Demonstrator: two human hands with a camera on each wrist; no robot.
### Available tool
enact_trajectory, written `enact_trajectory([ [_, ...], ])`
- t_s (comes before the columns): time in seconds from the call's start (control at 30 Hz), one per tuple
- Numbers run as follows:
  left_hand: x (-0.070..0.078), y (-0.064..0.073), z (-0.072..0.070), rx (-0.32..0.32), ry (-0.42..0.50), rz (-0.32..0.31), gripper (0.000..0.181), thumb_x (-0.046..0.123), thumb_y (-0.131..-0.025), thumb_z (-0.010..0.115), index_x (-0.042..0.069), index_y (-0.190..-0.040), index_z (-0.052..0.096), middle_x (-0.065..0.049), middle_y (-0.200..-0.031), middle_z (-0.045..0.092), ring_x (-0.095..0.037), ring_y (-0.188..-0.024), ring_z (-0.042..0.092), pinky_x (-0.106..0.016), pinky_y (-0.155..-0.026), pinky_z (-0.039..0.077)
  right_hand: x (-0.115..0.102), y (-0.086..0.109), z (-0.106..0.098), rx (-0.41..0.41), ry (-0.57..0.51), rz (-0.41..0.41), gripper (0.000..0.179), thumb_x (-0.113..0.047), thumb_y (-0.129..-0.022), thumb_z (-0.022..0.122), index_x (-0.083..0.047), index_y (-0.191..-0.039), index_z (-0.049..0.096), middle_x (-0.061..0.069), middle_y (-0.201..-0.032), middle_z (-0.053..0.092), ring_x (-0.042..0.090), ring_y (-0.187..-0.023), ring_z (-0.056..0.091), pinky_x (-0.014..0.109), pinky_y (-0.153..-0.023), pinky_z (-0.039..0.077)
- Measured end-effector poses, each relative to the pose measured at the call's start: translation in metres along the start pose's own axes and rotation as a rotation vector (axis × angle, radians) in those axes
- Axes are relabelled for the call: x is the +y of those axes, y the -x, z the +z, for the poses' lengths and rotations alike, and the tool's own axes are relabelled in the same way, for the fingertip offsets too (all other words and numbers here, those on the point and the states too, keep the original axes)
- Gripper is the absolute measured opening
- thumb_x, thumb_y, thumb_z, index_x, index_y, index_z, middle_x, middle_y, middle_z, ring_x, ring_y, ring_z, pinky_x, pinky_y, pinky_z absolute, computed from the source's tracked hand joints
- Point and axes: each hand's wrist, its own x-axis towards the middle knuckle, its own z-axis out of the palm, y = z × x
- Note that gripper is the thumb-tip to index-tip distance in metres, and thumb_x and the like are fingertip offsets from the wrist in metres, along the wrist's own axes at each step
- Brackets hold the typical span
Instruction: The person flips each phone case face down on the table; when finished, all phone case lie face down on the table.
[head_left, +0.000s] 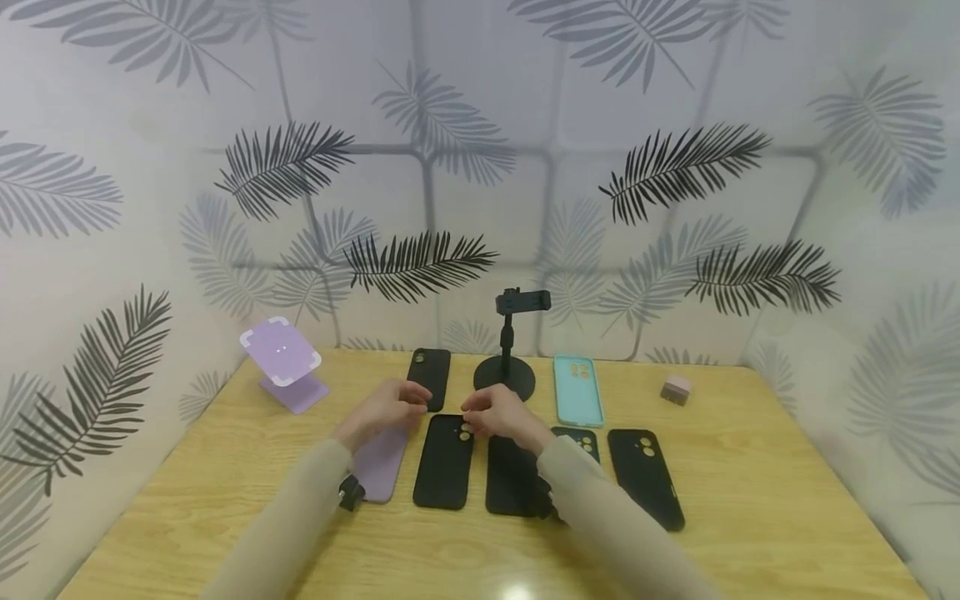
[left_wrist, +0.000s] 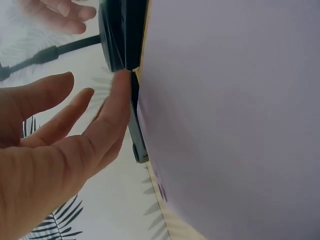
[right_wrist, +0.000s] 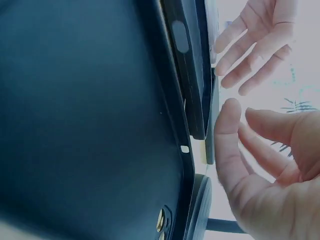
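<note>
My left hand (head_left: 386, 410) reaches over the far end of a purple phone case (head_left: 381, 471), fingers loosely bent and holding nothing. Its fingertips are close to a black phone case (head_left: 433, 375) at the back; whether they touch it I cannot tell. Between the hands lies another black phone case (head_left: 442, 471), camera cutouts at its top right. Beside that corner my right hand (head_left: 504, 412) hovers, fingers slightly curved, with nothing between thumb and fingers in the right wrist view. Below it lies a black case (head_left: 510, 479), partly hidden by the right wrist.
A black phone stand (head_left: 506, 337) rises behind the hands. To the right lie a light blue case (head_left: 577, 400), a dark case (head_left: 588, 437) partly covered by the sleeve, and a black case (head_left: 645, 479). A purple stand (head_left: 285, 354) and a small pinkish block (head_left: 676, 389) flank them.
</note>
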Motion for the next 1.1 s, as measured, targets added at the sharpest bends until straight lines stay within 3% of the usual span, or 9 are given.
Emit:
enact_trajectory([
  [0.13,-0.001,0.006,0.006,-0.018,-0.022,-0.012,0.035,0.002,-0.095,0.059,-0.006,-0.128,0.058,-0.025,-0.129,0.059,-0.029,-0.103,0.064,-0.037,-0.08,0.059,0.001,0.011,0.0,-0.022,-0.045,0.055,0.025,-0.002,-0.095,0.06,0.009,-0.118,0.064,0.022,-0.103,0.068,0.02,-0.075,0.069,0.035,-0.069,0.061],
  [0.4,0.002,0.013,0.018,-0.039,-0.034,-0.016,0.038,-0.001,-0.095,0.058,-0.006,-0.132,0.055,-0.024,-0.132,0.057,-0.034,-0.116,0.06,-0.038,-0.084,0.059,0.005,0.02,0.002,-0.071,-0.071,0.071,0.028,-0.001,-0.096,0.059,0.011,-0.121,0.061,0.023,-0.098,0.069,0.021,-0.075,0.069,0.035,-0.069,0.062],
  [0.63,0.003,0.017,0.023,-0.058,-0.059,-0.017,0.039,-0.005,-0.094,0.055,-0.006,-0.133,0.054,-0.027,-0.128,0.059,-0.027,-0.106,0.065,-0.033,-0.078,0.06,0.008,0.017,0.006,-0.068,-0.068,0.066,0.023,-0.004,-0.096,0.06,0.01,-0.113,0.066,0.021,-0.091,0.071,0.023,-0.073,0.071,0.035,-0.067,0.062],
  [0.8,0.0,0.015,0.025,-0.023,-0.02,-0.041,0.04,-0.007,-0.092,0.055,-0.004,-0.132,0.055,-0.026,-0.128,0.057,-0.028,-0.106,0.064,-0.036,-0.077,0.059,0.007,0.017,0.008,-0.078,-0.065,0.065,0.021,-0.007,-0.096,0.061,0.009,-0.108,0.069,0.021,-0.086,0.071,0.023,-0.069,0.071,0.035,-0.065,0.062],
  [0.97,-0.001,0.01,0.023,0.017,-0.016,-0.017,0.04,-0.008,-0.09,0.058,-0.001,-0.129,0.058,-0.025,-0.126,0.058,-0.027,-0.1,0.064,-0.038,-0.072,0.059,0.005,0.016,0.008,-0.074,-0.064,0.076,0.022,-0.009,-0.096,0.062,0.009,-0.107,0.069,0.021,-0.088,0.071,0.024,-0.072,0.072,0.036,-0.066,0.062],
  [1.1,0.002,0.008,0.018,-0.004,0.016,-0.001,0.039,-0.003,-0.09,0.062,0.0,-0.129,0.058,-0.027,-0.128,0.056,-0.025,-0.096,0.065,-0.036,-0.07,0.059,0.005,0.014,0.01,-0.084,-0.063,0.094,0.024,-0.012,-0.095,0.064,0.007,-0.109,0.07,0.02,-0.092,0.072,0.026,-0.078,0.073,0.036,-0.068,0.062],
])
